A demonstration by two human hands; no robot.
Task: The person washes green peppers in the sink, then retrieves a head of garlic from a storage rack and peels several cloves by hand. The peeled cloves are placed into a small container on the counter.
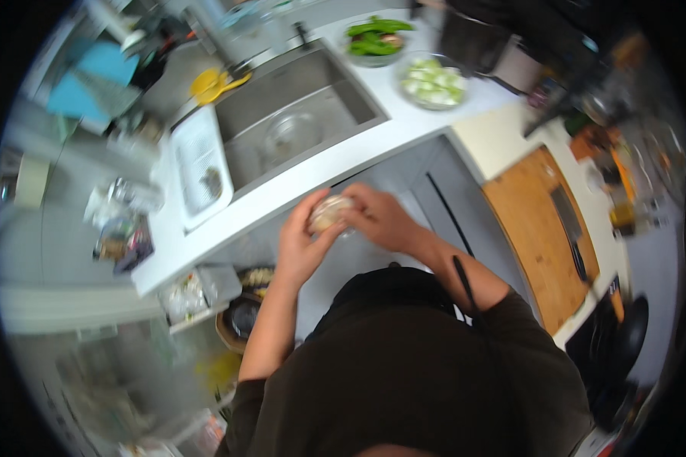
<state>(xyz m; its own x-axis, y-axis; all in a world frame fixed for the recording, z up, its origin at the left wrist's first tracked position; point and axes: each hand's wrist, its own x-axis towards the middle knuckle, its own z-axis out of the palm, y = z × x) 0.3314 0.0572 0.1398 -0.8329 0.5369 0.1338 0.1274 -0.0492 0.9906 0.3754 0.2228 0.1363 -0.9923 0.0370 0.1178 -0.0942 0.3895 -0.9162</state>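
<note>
A pale, rounded item, likely a garlic bulb [327, 212], is held between both hands in front of my body. My left hand [304, 243] cups it from the left, thumb along its near side. From the right, the fingers of my right hand [380, 220] press on it. Blur hides its finer detail. Both hands are over the floor, just short of the white counter edge. Beyond them lies a steel sink [343, 105] with a clear round bowl [293, 132] inside.
A white drain basket [197, 163] sits at the sink's left end, near a yellow strainer [208, 85]. Behind are bowls of green peppers [377, 43] and chopped pale-green vegetable [433, 83]. To the right, a cleaver [566, 214] rests on a wooden cutting board [529, 228]. An open trash bin [243, 320] stands lower left.
</note>
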